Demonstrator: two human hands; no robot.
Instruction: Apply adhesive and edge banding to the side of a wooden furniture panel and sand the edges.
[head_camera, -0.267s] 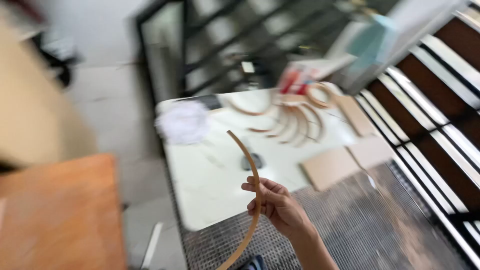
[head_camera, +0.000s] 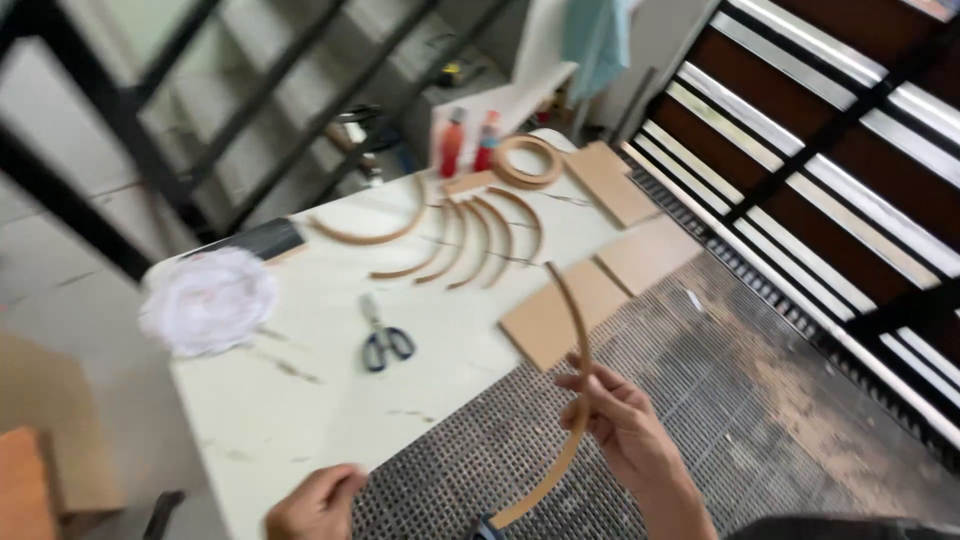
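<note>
My right hand (head_camera: 625, 425) grips a long curved strip of brown board (head_camera: 578, 345), held upright above the metal grating near the white table's edge. At the bottom of the view my left hand (head_camera: 315, 505) is low, fingers curled, holding nothing that I can see. On the white table (head_camera: 290, 400) lie several more curved brown strips (head_camera: 470, 235), and a stack of brown rings (head_camera: 527, 160) sits at the far end. Scissors (head_camera: 380, 340) with dark handles lie in the middle of the table.
Flat brown board pieces (head_camera: 548, 320) lie along the table's right side. A crumpled white cloth (head_camera: 210, 300) sits at the left, two red bottles (head_camera: 465, 142) stand at the far end. Black metal railings run behind and to the right. A metal grating floor (head_camera: 700, 390) lies below.
The view has swung so the table sits more centred. My right hand still holds the curved strip, and my left hand has come into view at the bottom.
</note>
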